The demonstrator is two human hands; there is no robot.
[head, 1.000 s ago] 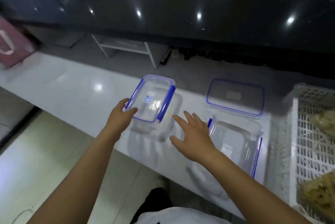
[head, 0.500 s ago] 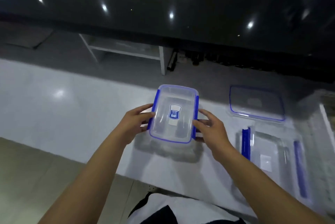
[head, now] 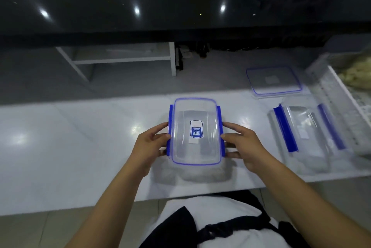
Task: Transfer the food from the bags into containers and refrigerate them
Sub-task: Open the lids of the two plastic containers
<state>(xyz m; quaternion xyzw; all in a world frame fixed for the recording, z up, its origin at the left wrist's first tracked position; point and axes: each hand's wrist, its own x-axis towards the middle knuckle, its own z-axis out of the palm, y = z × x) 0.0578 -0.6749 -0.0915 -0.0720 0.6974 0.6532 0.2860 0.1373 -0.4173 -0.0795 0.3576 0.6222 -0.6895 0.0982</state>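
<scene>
Worktop [head: 70,147]: white and glossy.
Lidded container [head: 195,133]: in the middle, near you.
Hands: your left hand [head: 149,146] and right hand [head: 244,145] pinch its blue side clips.
Risk: the clips may spring open suddenly, so the container slides away.

clear lidded container [head: 196,133], blue clips, flat on white counter [head: 70,147]

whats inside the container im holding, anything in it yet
Through the clear lid of the container, no food shows, only the see-through bottom and a blue label. The left hand and right hand grip the blue side clips, so the strips behind their fingers are hidden.
</scene>
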